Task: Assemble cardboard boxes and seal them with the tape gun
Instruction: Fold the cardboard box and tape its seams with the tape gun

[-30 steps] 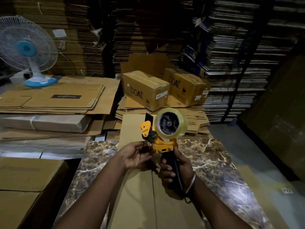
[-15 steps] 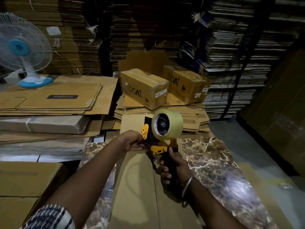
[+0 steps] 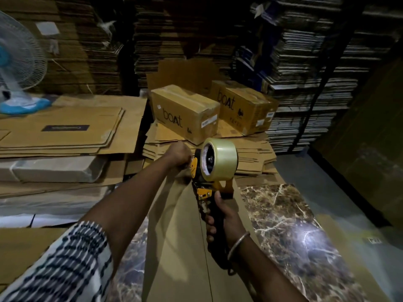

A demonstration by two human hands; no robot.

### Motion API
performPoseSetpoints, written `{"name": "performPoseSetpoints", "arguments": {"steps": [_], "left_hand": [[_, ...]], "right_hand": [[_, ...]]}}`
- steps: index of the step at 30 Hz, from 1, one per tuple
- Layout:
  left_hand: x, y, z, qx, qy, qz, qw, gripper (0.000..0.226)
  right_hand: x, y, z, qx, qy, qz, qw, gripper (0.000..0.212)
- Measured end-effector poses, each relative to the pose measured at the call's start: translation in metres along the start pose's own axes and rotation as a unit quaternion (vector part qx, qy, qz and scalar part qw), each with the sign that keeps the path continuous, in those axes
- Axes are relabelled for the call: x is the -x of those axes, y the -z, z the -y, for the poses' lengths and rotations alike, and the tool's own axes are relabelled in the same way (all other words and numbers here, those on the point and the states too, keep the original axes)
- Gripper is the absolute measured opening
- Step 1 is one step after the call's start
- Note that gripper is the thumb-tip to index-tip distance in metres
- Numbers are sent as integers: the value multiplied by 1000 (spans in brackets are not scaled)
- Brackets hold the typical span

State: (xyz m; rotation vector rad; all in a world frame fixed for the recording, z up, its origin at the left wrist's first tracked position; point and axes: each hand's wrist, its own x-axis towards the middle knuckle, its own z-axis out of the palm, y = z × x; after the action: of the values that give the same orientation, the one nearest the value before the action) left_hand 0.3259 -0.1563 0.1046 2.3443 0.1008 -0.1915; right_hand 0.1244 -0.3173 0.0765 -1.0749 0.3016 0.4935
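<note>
Since a second ago, the left hand (image 3: 179, 154) has stretched forward from below the yellow-and-black tape gun (image 3: 209, 182) to its front edge, fingers curled and seemingly pinching the tape end by the yellow guard, though blur hides the contact. Right hand (image 3: 220, 219), its grip clenched round the black handle, holds the gun upright with the clear tape roll (image 3: 220, 159) on top. Below both hands a flat brown cardboard sheet (image 3: 174, 247) lies on the dark marble-patterned table (image 3: 294, 232). Beyond the left hand sit two sealed brown "boAt" boxes (image 3: 185, 112).
</note>
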Motion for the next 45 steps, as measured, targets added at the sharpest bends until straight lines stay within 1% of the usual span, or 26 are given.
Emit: {"name": "performPoseSetpoints", "arguments": {"steps": [3, 6, 8, 11, 14, 18, 20, 22, 24, 27, 29, 32, 33, 34, 35, 36, 37, 39, 41, 43, 45], "left_hand": [[-13, -5, -11, -56, -35, -8, 998, 31], [-32, -2, -9, -83, -33, -23, 996, 22], [-43, 3, -6, -64, -33, -9, 997, 16], [-51, 4, 1, -44, -37, 26, 998, 19], [-52, 0, 9, -29, -27, 20, 999, 18], [-52, -5, 10, -34, -50, 13, 998, 33], [-56, -8, 14, -48, -50, 11, 998, 34], [-60, -10, 18, -54, -54, 11, 997, 31], [-59, -11, 22, -70, -63, 6, 996, 23], [-57, -8, 24, -97, -89, 16, 991, 15], [-59, -7, 30, -88, -86, 26, 992, 21], [-58, -7, 34, -41, -73, 21, 996, 50], [-55, -7, 32, -24, -66, 6, 998, 54], [-54, -8, 33, -23, -65, -12, 998, 50], [-54, -8, 33, -38, -79, -23, 996, 42], [-55, -10, 34, -60, -105, -27, 992, 33], [-54, -10, 35, -84, -124, -15, 989, 28], [-51, -9, 36, -111, -130, 15, 985, 24], [-45, -6, 34, -129, -134, 28, 982, 21], [-40, -4, 33, -155, -136, 34, 978, 22], [-36, -4, 35, -194, -136, 29, 971, 23]], "right_hand": [[-13, -13, 9, -9, 8, -27, 1000, 53], [-24, -19, 15, -9, -2, -32, 999, 54], [-28, -19, 13, 5, -6, -28, 1000, 54], [-29, -19, 9, 16, -5, -30, 999, 54], [-31, -24, 9, 7, -7, -38, 999, 54], [-35, -28, 9, 23, 12, -50, 998, 55], [-36, -29, 9, 23, 5, -54, 998, 54], [-36, -29, 9, 17, -6, -58, 998, 53], [-37, -30, 9, 25, -12, -65, 998, 53], [-42, -32, 7, 42, 2, -74, 996, 49], [-45, -34, 5, 44, 27, -81, 995, 45], [-45, -34, 5, 45, 26, -81, 995, 45], [-45, -33, 5, 45, 18, -80, 996, 45], [-44, -33, 6, 46, 11, -80, 996, 45], [-45, -32, 6, 45, 11, -81, 996, 45], [-46, -31, 7, 44, 17, -81, 996, 45], [-48, -30, 6, 43, 25, -81, 996, 46], [-50, -29, 4, 41, 31, -80, 995, 48], [-49, -29, 5, 36, 29, -76, 996, 46], [-47, -29, 7, 35, 25, -67, 997, 40], [-44, -30, 11, 47, 22, -59, 997, 40]]}}
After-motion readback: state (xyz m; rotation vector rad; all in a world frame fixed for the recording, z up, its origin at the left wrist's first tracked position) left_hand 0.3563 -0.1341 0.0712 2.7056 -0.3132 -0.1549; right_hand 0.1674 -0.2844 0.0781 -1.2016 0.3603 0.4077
